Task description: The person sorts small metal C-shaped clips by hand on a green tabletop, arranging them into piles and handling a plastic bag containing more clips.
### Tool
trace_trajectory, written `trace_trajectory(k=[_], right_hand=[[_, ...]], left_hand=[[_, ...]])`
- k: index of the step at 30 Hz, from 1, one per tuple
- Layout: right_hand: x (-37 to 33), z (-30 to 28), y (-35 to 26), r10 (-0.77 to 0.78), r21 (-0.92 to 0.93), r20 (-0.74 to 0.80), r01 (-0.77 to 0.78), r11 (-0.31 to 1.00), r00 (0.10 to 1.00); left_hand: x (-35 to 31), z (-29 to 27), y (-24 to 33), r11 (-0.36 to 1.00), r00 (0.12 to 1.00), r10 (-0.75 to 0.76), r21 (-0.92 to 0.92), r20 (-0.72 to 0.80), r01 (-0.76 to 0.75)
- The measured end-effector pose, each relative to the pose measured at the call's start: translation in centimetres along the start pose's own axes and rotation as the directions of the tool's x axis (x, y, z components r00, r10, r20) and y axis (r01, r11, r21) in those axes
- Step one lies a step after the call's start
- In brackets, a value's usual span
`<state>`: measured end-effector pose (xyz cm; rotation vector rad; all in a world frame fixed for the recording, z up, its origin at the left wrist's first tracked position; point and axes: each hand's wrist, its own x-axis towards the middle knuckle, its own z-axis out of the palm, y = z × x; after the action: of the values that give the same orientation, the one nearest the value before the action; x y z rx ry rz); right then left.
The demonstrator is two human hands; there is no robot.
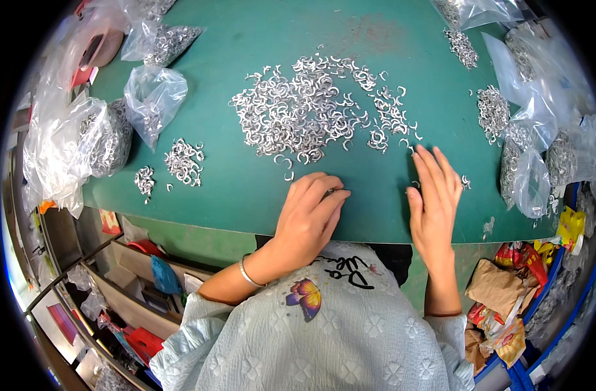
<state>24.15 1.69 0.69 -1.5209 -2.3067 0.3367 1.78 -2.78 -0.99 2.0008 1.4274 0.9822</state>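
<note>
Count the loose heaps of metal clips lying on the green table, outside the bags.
5: the big heap mid-table, two small heaps at left, and two at right beside the bags. More may lie hidden under the bags.

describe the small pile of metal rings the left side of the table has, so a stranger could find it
On the green table, look left of the big central heap of metal rings, below the clear plastic bag. The small pile lies there loose, unbagged, with a tinier cluster at its left.
</note>
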Motion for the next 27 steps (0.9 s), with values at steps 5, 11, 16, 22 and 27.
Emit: trace_trajectory(k=[5, 11, 16, 22, 27], right_hand=[[-1.0, -0.6, -0.2, -0.006, -0.102, 0.112, 0.018, 0.995, 0.994], [-0.8, -1.4, 1.4, 0.018, 0.024, 0.003, -0.018, 1.0, 1.0], [2.3, 0.2, 2.0, -0.04, 0.042, 0.014, 0.039, 0.998, 0.999], [0.6, -1.7, 3.5, 0.011, -0.164, 0.075, 0.002, 0.986, 0.997], [0.8, -1.8, 3.1, -0.022, -0.12, 0.082, 0.032, 0.992, 0.996]], left_hand=[[-0.1, -0.1, 0.0, 0.999, 1.0, -0.021, 0.041, 0.0, 0.021], [-0.5, -0.1, -0.1, 0.998, 1.0, -0.03, 0.052, -0.004, 0.03], [-0.4, -0.1, -0.2, 0.998, 0.999, -0.035, 0.048, -0.01, 0.035], [-0.6, -0.2, -0.3, 0.998, 1.0, -0.026, 0.06, -0.007, 0.026], [-0.4, -0.1, -0.1, 0.997, 1.0, -0.017, 0.071, 0.011, 0.016]])
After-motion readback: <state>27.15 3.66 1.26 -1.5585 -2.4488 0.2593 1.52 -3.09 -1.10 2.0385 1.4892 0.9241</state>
